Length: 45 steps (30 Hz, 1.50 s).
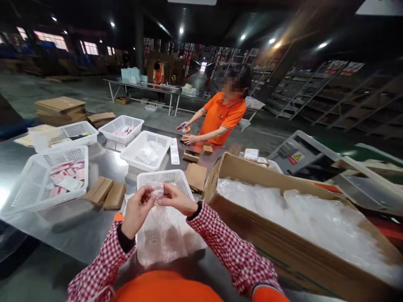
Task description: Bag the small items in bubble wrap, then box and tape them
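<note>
Above a white plastic basket (183, 183), my two hands meet on a clear bubble-wrap piece (159, 191). My left hand (138, 207) pinches its left side between thumb and fingers. From the other side, my right hand (176, 200) grips it with the fingers closed. Whether something is wrapped inside cannot be made out. Below the hands, more clear bubble wrap (160, 239) spreads over the front of the basket. Two small brown cardboard boxes (107, 193) lie on the metal table left of my left hand.
A large carton (252, 222) filled with clear plastic bags (292, 209) stands at right. White baskets (145, 151) and flat cardboard stacks (61, 110) occupy the table's left and back. Across it, a co-worker in orange (223, 117) handles a tape dispenser (182, 127) and a small box.
</note>
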Motion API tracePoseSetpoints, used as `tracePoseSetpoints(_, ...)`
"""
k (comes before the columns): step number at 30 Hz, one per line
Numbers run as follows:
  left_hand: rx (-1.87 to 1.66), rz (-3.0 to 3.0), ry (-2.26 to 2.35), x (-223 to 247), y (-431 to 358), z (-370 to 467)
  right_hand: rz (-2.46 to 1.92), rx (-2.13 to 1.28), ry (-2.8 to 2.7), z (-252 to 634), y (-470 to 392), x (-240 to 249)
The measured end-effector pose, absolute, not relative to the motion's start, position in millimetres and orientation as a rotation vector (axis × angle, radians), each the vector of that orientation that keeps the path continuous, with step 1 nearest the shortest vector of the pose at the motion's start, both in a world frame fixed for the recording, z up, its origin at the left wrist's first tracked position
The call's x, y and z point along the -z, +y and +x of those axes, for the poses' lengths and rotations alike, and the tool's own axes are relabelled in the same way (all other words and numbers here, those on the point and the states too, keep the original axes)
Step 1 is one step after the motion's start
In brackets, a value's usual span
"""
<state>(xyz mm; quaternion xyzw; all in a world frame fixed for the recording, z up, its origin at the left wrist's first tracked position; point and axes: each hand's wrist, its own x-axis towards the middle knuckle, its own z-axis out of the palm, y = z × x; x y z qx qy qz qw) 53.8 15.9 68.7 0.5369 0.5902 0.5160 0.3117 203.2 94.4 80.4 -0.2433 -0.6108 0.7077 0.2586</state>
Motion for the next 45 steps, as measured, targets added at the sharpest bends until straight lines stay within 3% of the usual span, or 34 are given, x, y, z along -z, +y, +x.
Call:
tracePoseSetpoints(4,-1.347,1.367,1.638,-64.5,5.9,34.0,-0.74,-1.944,-1.606,192.2,95.3,-66.5)
tracePoseSetpoints(9,-1.651,0.942,1.525,-50.4,1.9,8.4,-0.592,-2.168,-1.289,196.7,102.2,-56.9)
tracePoseSetpoints(13,-1.334,0.713,1.146,-42.5,2.4,-0.6,-0.611,-2.203,-1.21,200.7,115.7,-42.3)
tracePoseSetpoints(20,-1.582,0.624,1.383,-33.5,10.9,2.5,-1.008,-1.586,-1.389,185.8,118.9,-27.4)
tracePoseSetpoints(25,-1.451,1.066,1.699,-36.4,12.4,14.8,-0.737,-1.277,-1.981,157.6,72.8,-24.0)
tracePoseSetpoints(29,-1.382,1.232,1.971,-41.5,9.2,9.3,-0.666,-1.791,-1.879,153.2,85.8,-8.5)
tracePoseSetpoints(32,-1.037,1.551,1.959,-42.8,6.9,-4.3,-0.739,-2.003,-1.806,167.8,130.2,5.0)
tracePoseSetpoints(37,-0.618,1.659,2.021,-46.4,4.9,-9.7,-1.252,-1.528,-2.163,198.0,213.6,33.1)
tracePoseSetpoints(45,-0.717,1.579,2.088,-57.8,11.7,-13.9,-1.715,-0.994,-2.46,212.8,244.4,89.6)
